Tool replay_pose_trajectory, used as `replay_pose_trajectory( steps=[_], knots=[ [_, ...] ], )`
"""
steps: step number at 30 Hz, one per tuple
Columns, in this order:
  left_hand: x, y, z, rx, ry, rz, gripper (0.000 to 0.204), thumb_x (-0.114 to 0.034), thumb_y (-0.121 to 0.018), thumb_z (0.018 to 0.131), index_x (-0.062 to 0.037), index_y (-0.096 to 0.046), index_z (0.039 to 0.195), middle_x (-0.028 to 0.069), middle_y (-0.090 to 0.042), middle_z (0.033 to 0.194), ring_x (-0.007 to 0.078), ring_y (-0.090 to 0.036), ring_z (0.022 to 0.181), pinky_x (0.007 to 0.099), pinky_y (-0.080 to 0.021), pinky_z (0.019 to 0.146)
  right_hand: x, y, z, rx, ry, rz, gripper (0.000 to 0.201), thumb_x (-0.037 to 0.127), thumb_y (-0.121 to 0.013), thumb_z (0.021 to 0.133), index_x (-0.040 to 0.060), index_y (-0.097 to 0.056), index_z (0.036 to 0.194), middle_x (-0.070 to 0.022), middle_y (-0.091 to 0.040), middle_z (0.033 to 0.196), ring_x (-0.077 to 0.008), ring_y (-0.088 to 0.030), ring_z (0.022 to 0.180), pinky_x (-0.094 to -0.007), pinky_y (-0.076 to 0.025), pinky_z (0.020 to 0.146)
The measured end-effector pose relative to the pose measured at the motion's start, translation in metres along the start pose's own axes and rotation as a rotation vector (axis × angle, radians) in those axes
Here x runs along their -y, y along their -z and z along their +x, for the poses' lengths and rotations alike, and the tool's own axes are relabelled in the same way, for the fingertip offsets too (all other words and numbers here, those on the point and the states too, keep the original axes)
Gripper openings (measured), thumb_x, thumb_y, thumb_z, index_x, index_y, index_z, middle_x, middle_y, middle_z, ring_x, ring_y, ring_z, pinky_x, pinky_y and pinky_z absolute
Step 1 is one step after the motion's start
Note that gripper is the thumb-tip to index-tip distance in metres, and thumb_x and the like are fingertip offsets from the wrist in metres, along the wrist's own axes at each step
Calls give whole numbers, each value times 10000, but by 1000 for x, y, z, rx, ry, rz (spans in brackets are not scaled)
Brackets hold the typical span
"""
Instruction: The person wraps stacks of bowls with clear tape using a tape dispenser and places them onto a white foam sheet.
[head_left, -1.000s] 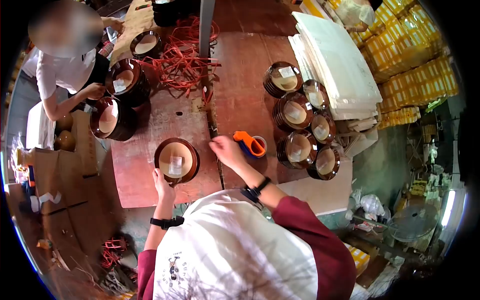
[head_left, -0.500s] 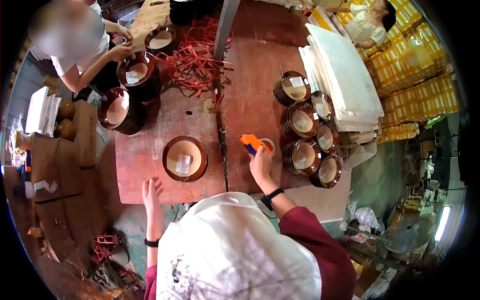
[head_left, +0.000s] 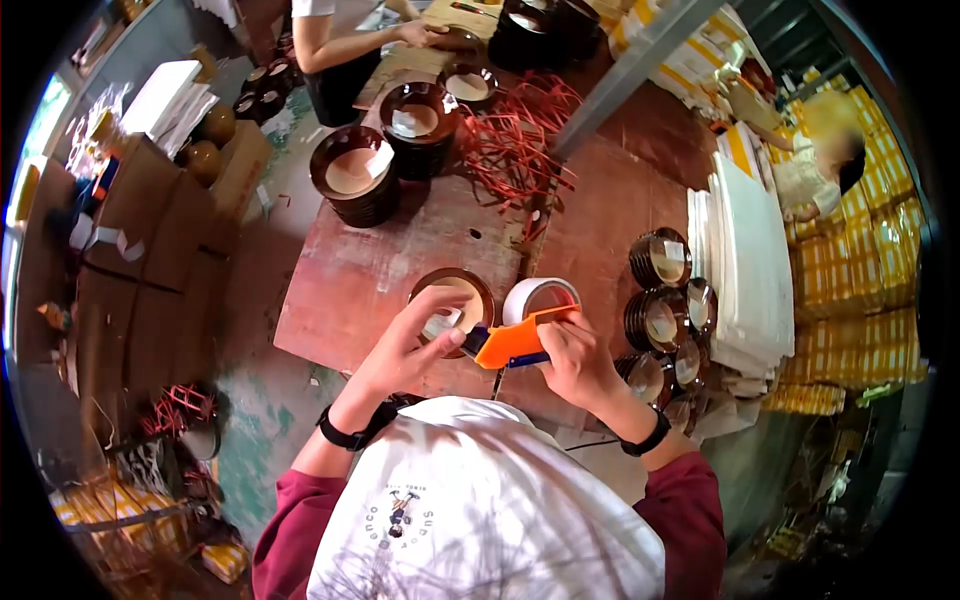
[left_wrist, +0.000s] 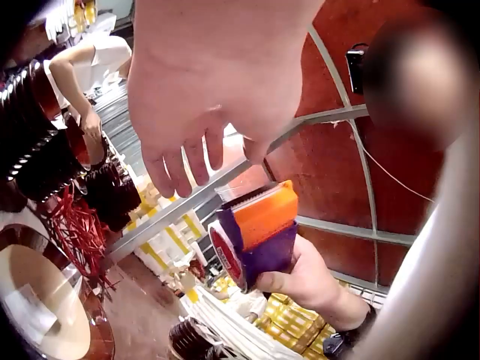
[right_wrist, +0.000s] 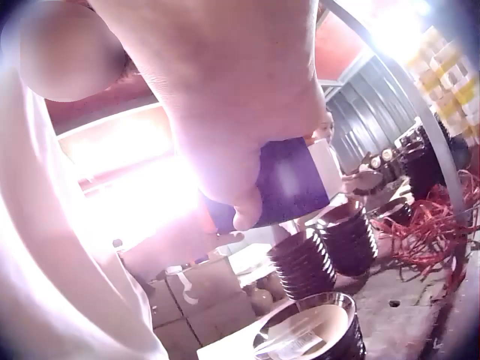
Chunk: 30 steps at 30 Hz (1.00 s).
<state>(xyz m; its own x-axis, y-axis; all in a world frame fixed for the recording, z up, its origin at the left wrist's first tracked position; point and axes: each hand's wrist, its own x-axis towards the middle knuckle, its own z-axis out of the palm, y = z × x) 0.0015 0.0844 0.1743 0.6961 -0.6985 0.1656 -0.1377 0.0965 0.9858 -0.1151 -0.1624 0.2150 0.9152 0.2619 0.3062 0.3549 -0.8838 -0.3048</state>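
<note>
My right hand (head_left: 580, 365) grips an orange and dark blue tape dispenser (head_left: 510, 345) and holds it up in front of my chest. A wide roll of tape (head_left: 515, 300) sits on it. Close to the dispenser's toothed end is my left hand (head_left: 400, 350), palm inward and fingers extended; in the left wrist view those fingers hang loose above the dispenser (left_wrist: 262, 225). Beyond both hands a brown-rimmed bowl (head_left: 486, 298) with a cream inside rests on the table. It tops a short stack in the right wrist view and has a clear packet (right_wrist: 296, 345) in it.
Stacks of similar bowls stand at the table's far left (head_left: 365, 205) and right (head_left: 645, 320). Tangled red strapping (head_left: 520, 130) lies near a grey metal post (head_left: 630, 75). White foam sheets (head_left: 750, 260) lean at right. Two other people are beyond the table.
My right hand picked up the tape dispenser from the table and brought it left, towards my chest. My left hand let go of the bowl and rose beside the dispenser. My head view shifted.
</note>
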Motion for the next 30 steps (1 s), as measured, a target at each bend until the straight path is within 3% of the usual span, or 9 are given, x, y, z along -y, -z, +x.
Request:
replay_pose_trajectory(
  steps=[2, 6, 9, 12, 16, 18, 24, 28, 30],
  knots=[
    [-7, 11, 2, 118, -41, 75, 377, -194, -651, 989, 1, -576, 1303, 115, -600, 1289, 215, -569, 1195, 365, -438, 1035, 2, 3, 7, 69, 24, 18, 323, -39, -681, 677, 29, -535, 958, -131, -659, 821, -318, -665, 809, -403, -500, 859],
    [2, 12, 3, 125, -10, 33, 194, -127, -709, 939, -2, -671, 1083, 100, -643, 1103, 198, -636, 983, 312, -523, 805, 6, -3, 16, 108, 29, 61, 282, -1, -711, 719, 25, -541, 942, -136, -654, 810, -318, -668, 796, -398, -499, 860],
    [14, 8, -3, -46, -2, 40, 59, -26, -700, 912, 9, -680, 955, 75, -650, 948, 158, -631, 849, 297, -514, 711, 10, -9, 21, 78, -18, 152, 312, 105, -775, 768, 6, -557, 969, -159, -655, 806, -356, -667, 825, -422, -508, 837],
    [12, 3, -2, -222, 137, 41, 73, -39, -704, 875, 21, -670, 895, 119, -653, 813, 213, -631, 759, 343, -500, 702, 9, -17, 21, 344, -358, 441, 477, 199, -852, 772, 0, -581, 1110, -208, -669, 922, -376, -673, 889, -421, -524, 833],
    [38, 17, 7, -297, 339, 66, 145, -78, -648, 948, 41, -688, 876, 28, -678, 740, 87, -579, 683, 269, -468, 622, -36, -50, 39, 698, -573, 1221, 480, 304, -773, 901, -35, -600, 1192, -50, -699, 949, -118, -643, 821, -286, -528, 759],
    [71, 39, 9, -432, 472, -207, 208, -129, -676, 957, 55, -704, 864, 11, -667, 733, 74, -567, 680, 261, -449, 595, -52, -62, 83, 646, -581, 1174, 380, 311, -678, 983, -42, -637, 1117, -10, -683, 929, -69, -615, 803, -255, -517, 742],
    [117, 111, -7, -796, 472, -69, 217, -152, -695, 950, 7, -717, 805, -30, -609, 669, 65, -492, 599, 263, -384, 532, -16, -18, 130, 751, -542, 708, 368, 309, -665, 988, -55, -693, 936, 12, -644, 759, -52, -561, 699, -253, -474, 624],
    [219, 199, -47, -1058, 510, 91, 201, -175, -725, 856, 1, -743, 761, 92, -693, 652, 138, -619, 602, 346, -483, 570, -24, 46, 106, 856, -713, 745, 343, 278, -639, 994, -61, -695, 1000, -10, -681, 809, -61, -590, 715, -233, -482, 633],
    [235, 197, -59, -955, 615, 205, 195, -169, -730, 840, 9, -750, 762, 145, -708, 686, 200, -672, 642, 373, -507, 608, -27, 70, 94, 807, -927, 792, 348, 287, -646, 987, -56, -701, 1001, -17, -682, 817, -71, -604, 696, -225, -485, 623]
  ],
)
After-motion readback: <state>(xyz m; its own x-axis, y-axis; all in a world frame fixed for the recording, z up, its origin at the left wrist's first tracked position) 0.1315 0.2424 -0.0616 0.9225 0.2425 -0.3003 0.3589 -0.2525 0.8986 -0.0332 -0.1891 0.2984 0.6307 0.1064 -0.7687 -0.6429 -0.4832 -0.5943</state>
